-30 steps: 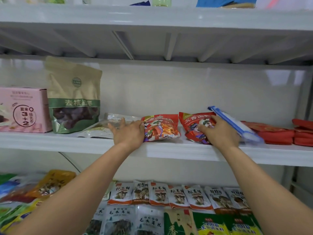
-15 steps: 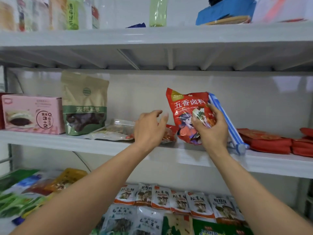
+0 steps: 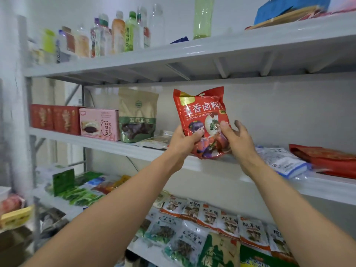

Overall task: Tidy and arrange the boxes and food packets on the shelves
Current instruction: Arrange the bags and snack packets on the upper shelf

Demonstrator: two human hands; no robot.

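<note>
Red spice packet was held upright near the centre of view, its bottom level with the front edge of the middle shelf; I could not tell if it touched. My left hand gripped its lower left corner, fingers curled round it. My right hand pinched its lower right, thumb in front. At nine o'clock a brown pouch and a pink box stood upright. At four o'clock a white and blue packet lay flat. I judged the tidying roughly midway: this packet was not yet placed.
</note>
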